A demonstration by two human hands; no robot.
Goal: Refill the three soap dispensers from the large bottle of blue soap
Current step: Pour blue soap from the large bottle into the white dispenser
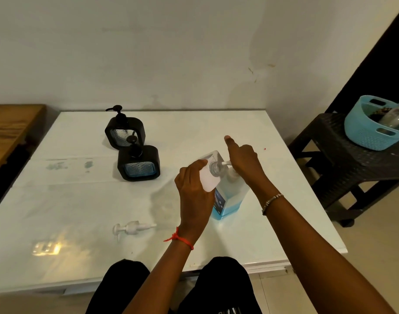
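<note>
From the camera on my head, I look down at a white table with my knees in black trousers at its near edge. My left hand is wrapped around a white dispenser, fingers and thumb curled on its sides. I hold it up off the table, tilted, with its clear open neck turned toward the big bottle. That bottle stands upright on the table just right of the dispenser and touches it. It is clear, with blue soap filling only its lower part.

My right hand sits on top of the big bottle, bent down over its pump head and gripping it, with one finger sticking out straight toward the wall. The white nozzle pokes out from under that hand and reaches the dispenser's neck.

A red thread is tied on my left wrist and a beaded bracelet on my right.

Farther back on the left of the table stand two black dispensers, the far one just behind the near one, both with pumps on and blue showing through their windows. A loose white pump lies on its side near me, well apart from both hands.

Off the table to the right, a light blue basket rests on a dark stool. A wooden top shows at the far left.
</note>
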